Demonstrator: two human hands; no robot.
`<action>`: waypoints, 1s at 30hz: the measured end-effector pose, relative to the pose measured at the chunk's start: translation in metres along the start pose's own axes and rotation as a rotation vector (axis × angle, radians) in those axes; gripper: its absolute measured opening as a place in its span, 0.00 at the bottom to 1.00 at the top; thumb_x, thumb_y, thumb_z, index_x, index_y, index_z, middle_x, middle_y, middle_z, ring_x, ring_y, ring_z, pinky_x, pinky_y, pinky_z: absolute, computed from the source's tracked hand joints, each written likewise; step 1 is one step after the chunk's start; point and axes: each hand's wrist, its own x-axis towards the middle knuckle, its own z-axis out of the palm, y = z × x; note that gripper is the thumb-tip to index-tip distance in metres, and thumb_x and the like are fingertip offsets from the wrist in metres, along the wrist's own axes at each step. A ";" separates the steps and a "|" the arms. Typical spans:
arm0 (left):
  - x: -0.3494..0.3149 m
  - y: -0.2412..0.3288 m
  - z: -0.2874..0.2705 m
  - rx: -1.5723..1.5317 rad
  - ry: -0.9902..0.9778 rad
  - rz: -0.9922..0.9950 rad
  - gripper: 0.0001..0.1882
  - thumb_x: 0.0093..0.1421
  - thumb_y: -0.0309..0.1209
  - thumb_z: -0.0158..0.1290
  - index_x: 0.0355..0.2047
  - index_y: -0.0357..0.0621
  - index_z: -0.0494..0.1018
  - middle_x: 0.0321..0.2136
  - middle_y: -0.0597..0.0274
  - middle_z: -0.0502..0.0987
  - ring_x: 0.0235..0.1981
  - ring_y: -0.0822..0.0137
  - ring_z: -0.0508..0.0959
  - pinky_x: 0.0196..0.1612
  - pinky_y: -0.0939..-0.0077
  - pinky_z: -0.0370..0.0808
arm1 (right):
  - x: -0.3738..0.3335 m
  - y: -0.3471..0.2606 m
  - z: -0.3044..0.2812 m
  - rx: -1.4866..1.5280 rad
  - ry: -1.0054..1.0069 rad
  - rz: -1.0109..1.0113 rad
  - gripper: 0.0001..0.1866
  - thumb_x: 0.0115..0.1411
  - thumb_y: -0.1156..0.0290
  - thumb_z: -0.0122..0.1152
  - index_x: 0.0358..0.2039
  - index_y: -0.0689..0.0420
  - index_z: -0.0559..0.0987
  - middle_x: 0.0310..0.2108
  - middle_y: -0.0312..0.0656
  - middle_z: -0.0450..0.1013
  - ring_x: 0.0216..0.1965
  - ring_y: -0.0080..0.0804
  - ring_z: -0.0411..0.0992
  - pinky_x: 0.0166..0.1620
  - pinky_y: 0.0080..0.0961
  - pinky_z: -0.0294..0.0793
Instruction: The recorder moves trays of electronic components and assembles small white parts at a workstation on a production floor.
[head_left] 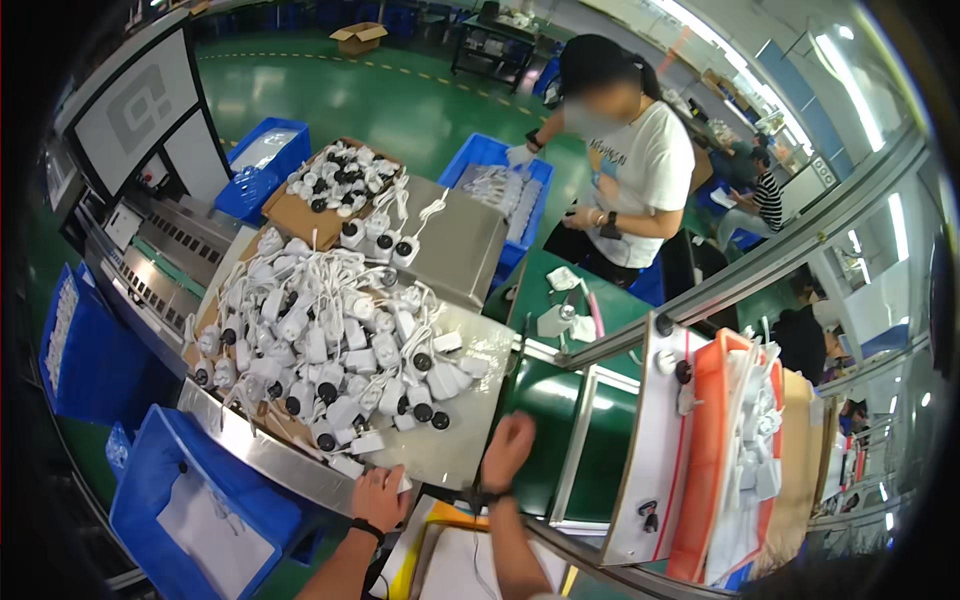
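At the front edge of the work table, my left hand [379,500] is closed round a white plastic piece [404,483], mostly hidden by the fingers. My right hand [508,452] is curled into a loose fist above the table's right edge, and what it holds, if anything, is hidden. In front of both hands lies a big heap of white power adapters [320,335] with tangled white cords, several with round black plug parts. One adapter [346,466] lies by the table edge, just beyond my left fingers.
Blue bins [150,520] stand at the left and front left. White and black plug parts [345,180] fill a carton at the back. An orange tray [700,450] of white parts stands to the right. A co-worker [640,160] reaches into a blue bin [540,172] across the table.
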 end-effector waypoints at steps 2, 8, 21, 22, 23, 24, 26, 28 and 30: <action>-0.004 -0.001 -0.002 -0.003 0.002 -0.008 0.28 0.55 0.38 0.63 0.56 0.50 0.72 0.41 0.55 0.73 0.44 0.51 0.75 0.49 0.53 0.70 | -0.081 -0.023 -0.067 -0.148 -0.232 0.057 0.12 0.66 0.69 0.63 0.47 0.61 0.77 0.40 0.47 0.76 0.40 0.38 0.75 0.46 0.33 0.75; -0.001 0.005 0.005 -0.029 -0.011 -0.011 0.28 0.55 0.38 0.63 0.57 0.50 0.72 0.41 0.55 0.73 0.45 0.51 0.75 0.49 0.53 0.70 | -0.221 0.036 -0.225 -0.407 -0.266 -0.032 0.13 0.61 0.69 0.64 0.43 0.62 0.78 0.41 0.54 0.76 0.46 0.58 0.73 0.51 0.48 0.72; 0.007 0.021 0.017 -0.282 0.114 -0.118 0.28 0.57 0.37 0.64 0.56 0.41 0.71 0.46 0.48 0.77 0.48 0.48 0.77 0.54 0.52 0.72 | -0.197 0.111 -0.187 -0.932 0.309 0.360 0.31 0.70 0.57 0.42 0.64 0.68 0.66 0.66 0.61 0.64 0.67 0.59 0.63 0.69 0.51 0.61; 0.029 0.038 0.018 -0.430 0.191 -0.145 0.28 0.58 0.35 0.65 0.56 0.38 0.71 0.47 0.47 0.77 0.48 0.49 0.78 0.53 0.54 0.74 | -0.190 0.108 -0.182 -0.980 0.314 0.341 0.31 0.71 0.56 0.41 0.64 0.68 0.66 0.66 0.59 0.64 0.67 0.58 0.63 0.69 0.50 0.61; 0.055 0.067 0.006 -0.703 0.098 -0.197 0.29 0.59 0.35 0.67 0.55 0.36 0.70 0.47 0.49 0.78 0.48 0.53 0.79 0.51 0.59 0.76 | -0.190 0.109 -0.186 -1.039 0.321 0.326 0.31 0.71 0.55 0.39 0.64 0.67 0.66 0.66 0.58 0.65 0.68 0.57 0.62 0.69 0.50 0.61; 0.085 0.096 -0.007 -0.977 0.004 -0.248 0.29 0.59 0.35 0.69 0.55 0.34 0.69 0.46 0.51 0.78 0.47 0.57 0.80 0.50 0.64 0.77 | -0.191 0.110 -0.192 -1.053 0.324 0.327 0.31 0.71 0.55 0.39 0.64 0.67 0.66 0.66 0.58 0.65 0.68 0.57 0.62 0.69 0.50 0.61; 0.141 0.113 0.007 -1.166 0.050 -0.148 0.29 0.60 0.35 0.70 0.55 0.34 0.69 0.45 0.58 0.79 0.43 0.66 0.81 0.46 0.73 0.78 | -0.192 0.103 -0.188 -1.060 0.272 0.377 0.32 0.70 0.57 0.40 0.67 0.67 0.64 0.68 0.56 0.63 0.70 0.54 0.60 0.71 0.47 0.58; 0.191 0.142 -0.025 -1.445 -0.155 -0.164 0.28 0.61 0.34 0.69 0.56 0.36 0.70 0.42 0.63 0.79 0.38 0.70 0.79 0.43 0.75 0.78 | -0.197 0.102 -0.185 -1.066 0.248 0.395 0.32 0.70 0.58 0.41 0.68 0.67 0.63 0.69 0.55 0.62 0.71 0.52 0.59 0.72 0.46 0.57; 0.225 0.159 -0.032 -1.501 -0.242 -0.206 0.26 0.62 0.31 0.67 0.57 0.38 0.70 0.42 0.65 0.79 0.37 0.74 0.78 0.39 0.78 0.76 | -0.199 0.104 -0.187 -1.084 0.301 0.353 0.32 0.71 0.54 0.38 0.66 0.64 0.66 0.67 0.55 0.64 0.69 0.53 0.60 0.71 0.48 0.58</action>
